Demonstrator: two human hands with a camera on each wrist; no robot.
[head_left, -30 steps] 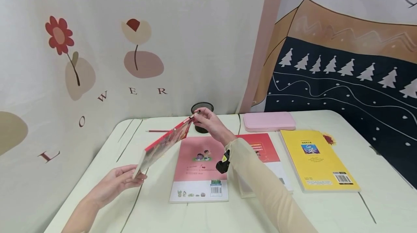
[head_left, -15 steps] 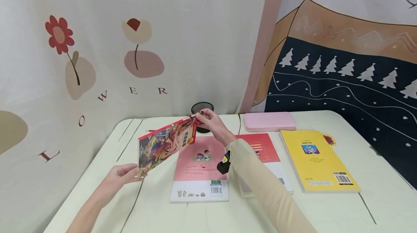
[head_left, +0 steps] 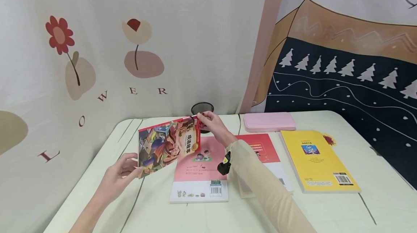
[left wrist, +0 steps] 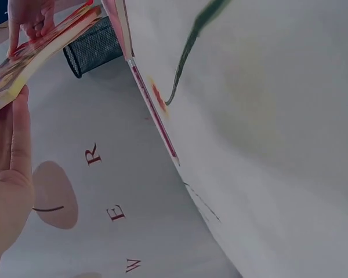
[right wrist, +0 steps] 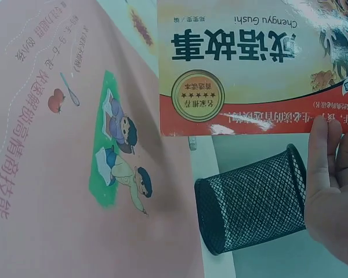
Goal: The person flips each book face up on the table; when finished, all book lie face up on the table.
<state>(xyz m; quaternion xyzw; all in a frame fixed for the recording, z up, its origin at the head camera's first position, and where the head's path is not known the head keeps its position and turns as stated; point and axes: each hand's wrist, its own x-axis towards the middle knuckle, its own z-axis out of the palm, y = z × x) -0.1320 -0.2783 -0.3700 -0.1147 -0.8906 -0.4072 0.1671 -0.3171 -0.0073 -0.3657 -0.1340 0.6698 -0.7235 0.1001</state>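
Note:
A picture-covered book (head_left: 166, 144) with a red edge is held up, tilted, above the table in the head view. My right hand (head_left: 213, 126) pinches its upper right corner. At the lower left corner, my left hand (head_left: 117, 178) holds it, thumb on the cover and fingers at the edge. The right wrist view shows the cover of the book (right wrist: 243, 75) upside down, with the fingers of the right hand (right wrist: 336, 197) at its red border. In the left wrist view, fingers of the left hand (left wrist: 8, 168) touch the page edge.
Beneath lies a pink-and-white book (head_left: 198, 189), beside a red-and-white book (head_left: 260, 146) partly hidden by my right sleeve. Farther right are a yellow book (head_left: 312, 168) and a pink case (head_left: 269, 121). A black mesh pen holder (head_left: 202, 108) stands behind; a pencil (left wrist: 153, 110) lies nearby.
The book has turned from nearly edge-on so its illustrated cover faces the head camera. My left hand has shifted its hold at the lower left corner; my right hand has barely moved.

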